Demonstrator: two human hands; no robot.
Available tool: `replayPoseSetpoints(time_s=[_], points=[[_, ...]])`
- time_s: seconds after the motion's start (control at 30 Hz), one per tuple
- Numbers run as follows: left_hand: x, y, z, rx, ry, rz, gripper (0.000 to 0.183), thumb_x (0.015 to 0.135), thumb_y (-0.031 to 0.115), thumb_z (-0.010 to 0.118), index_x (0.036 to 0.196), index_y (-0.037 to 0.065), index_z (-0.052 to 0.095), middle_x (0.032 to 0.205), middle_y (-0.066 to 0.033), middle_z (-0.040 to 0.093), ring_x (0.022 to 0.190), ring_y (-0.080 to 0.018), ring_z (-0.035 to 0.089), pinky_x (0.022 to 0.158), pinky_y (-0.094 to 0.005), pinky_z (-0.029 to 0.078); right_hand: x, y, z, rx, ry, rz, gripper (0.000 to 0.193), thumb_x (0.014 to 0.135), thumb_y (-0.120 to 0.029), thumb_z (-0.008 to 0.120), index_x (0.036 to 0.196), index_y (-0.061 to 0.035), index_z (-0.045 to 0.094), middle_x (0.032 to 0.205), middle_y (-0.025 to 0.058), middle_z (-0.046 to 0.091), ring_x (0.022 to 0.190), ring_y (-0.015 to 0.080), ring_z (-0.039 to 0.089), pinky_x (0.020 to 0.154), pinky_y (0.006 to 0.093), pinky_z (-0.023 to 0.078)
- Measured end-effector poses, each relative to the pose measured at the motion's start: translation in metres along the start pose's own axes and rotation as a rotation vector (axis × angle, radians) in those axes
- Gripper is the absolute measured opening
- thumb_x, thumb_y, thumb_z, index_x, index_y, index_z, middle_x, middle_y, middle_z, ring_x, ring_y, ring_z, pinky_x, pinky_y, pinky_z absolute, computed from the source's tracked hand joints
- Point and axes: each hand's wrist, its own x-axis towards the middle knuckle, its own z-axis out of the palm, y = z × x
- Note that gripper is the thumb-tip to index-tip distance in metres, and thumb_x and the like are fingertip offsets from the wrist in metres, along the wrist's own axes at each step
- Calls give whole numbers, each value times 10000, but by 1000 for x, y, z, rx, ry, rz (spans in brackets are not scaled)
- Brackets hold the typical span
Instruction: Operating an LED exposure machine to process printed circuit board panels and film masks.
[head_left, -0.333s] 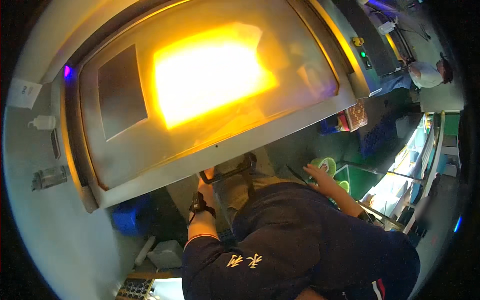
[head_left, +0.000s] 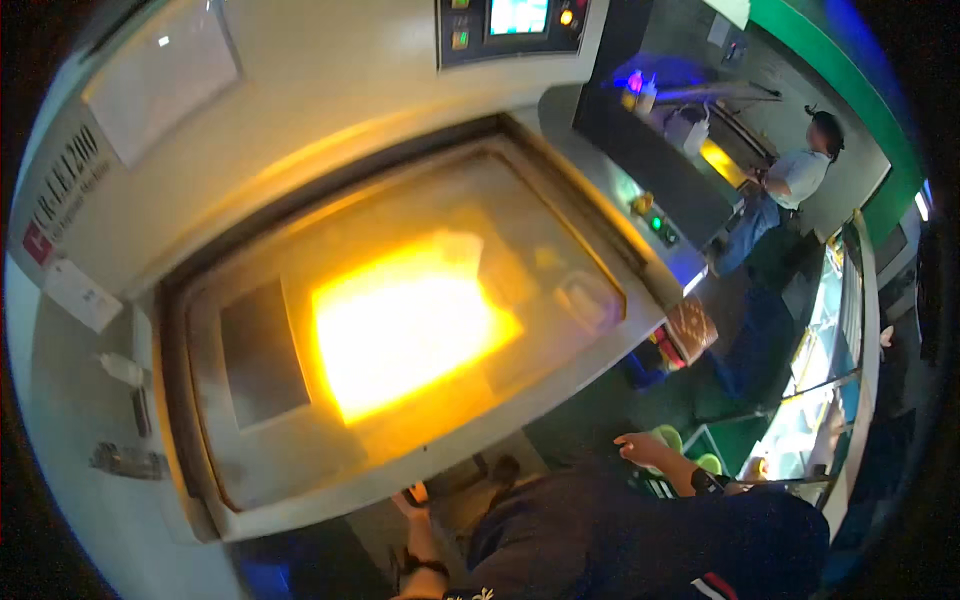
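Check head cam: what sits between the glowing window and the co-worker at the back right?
In the head view, between the glowing window and the co-worker: the machine's grey side panel with lit green and yellow buttons, then dark floor.

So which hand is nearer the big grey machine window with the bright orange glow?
Left. The left hand sits just under the window's lower frame edge. The right hand is farther off to the right, over the green items below the machine's corner.
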Motion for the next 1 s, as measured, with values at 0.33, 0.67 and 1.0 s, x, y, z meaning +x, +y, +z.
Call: replayPoseSetpoints(time_s=[0.33, 0.67, 1.0], points=[[-142, 74, 26, 1695, -216, 769, 693, 811, 329, 713, 1366, 2, 460, 1254, -260, 600, 1063, -411, 628, 902, -453, 502, 119, -11, -218, -132, 860, 33, 380, 861, -366, 650, 1195, -185, 650, 964, 131, 705, 881, 346, 677, 776, 458, 529], [-207, 104, 3, 1780, -350, 621, 675, 824, 323, 720, 1378, 13, 493, 1252, -193, 633, 1116, -325, 630, 926, -391, 500, 192, 38, -350, -232, 956, 395, 967, 792, -618, 657, 1554, -234, 201, 1607, 43, 226, 1479, 334, 188, 1155, 662, 81], [-218, 113, -30, 1906, -121, 640, 508, 844, 389, 649, 1256, 91, 625, 1110, -208, 679, 1062, -398, 634, 896, -461, 506, 191, 44, -374, -264, 899, 407, 962, 682, -593, 760, 1448, -145, 389, 1476, 117, 428, 1391, 360, 351, 1080, 642, 271]])
